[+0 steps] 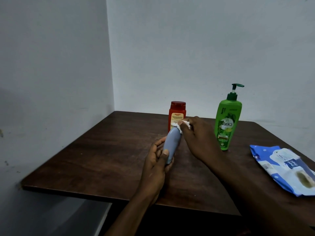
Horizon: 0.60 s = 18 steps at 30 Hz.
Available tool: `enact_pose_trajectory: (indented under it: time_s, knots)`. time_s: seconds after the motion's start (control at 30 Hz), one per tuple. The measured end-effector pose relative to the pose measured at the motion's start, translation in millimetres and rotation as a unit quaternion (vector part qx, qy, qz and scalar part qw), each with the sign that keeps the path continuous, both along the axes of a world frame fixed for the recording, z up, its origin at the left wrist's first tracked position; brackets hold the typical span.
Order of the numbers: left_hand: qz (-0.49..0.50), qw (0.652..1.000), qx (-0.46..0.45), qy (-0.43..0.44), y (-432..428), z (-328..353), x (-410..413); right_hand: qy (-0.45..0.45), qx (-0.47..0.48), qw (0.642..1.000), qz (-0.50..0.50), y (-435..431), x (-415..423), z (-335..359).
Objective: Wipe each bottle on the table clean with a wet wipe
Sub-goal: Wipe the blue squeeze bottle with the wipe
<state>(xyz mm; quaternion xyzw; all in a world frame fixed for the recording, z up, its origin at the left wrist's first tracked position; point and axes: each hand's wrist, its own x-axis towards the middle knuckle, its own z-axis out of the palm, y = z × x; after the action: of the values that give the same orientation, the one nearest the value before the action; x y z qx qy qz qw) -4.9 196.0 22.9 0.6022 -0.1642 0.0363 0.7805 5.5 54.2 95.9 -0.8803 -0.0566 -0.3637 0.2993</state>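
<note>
Grey-blue bottle (pixel 171 145) held off the dark wooden table (pixel 105 150), mid-frame, above the table's centre. Long axis tilted: lower end toward the camera and slightly left, upper end pointing away and up-right toward the red bottle (pixel 177 114). Left hand (pixel 157 165) grips the lower half, fingers curled round the left side, thumb pressed on the near face. Right hand (pixel 198 133) pinches a white wet wipe (pixel 179 126) against the bottle's upper end, fingers bunched on it. Cannot tell which end has the cap.

Red bottle stands upright just behind the wipe, cap up. Green pump bottle (pixel 227 123) stands upright to the right, well apart from the hands, nozzle pointing right. Blue-and-white wipes pack (pixel 284 167) lies flat at the table's right edge.
</note>
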Motion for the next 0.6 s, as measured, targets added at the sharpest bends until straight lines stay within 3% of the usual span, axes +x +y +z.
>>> enact_pose_trajectory:
  time_s: [0.33, 0.6]
  knots:
    - [-0.052, 0.990, -0.111, 0.063, -0.3, 2.2, -1.9, 0.119, 0.244, 0.961, 0.051, 9.8, -12.4, -23.4]
    - [-0.044, 0.994, -0.075, 0.063, 0.1, 2.6, -3.5, 0.082, 0.224, 0.969, 0.061, 19.1, -34.7, -62.3]
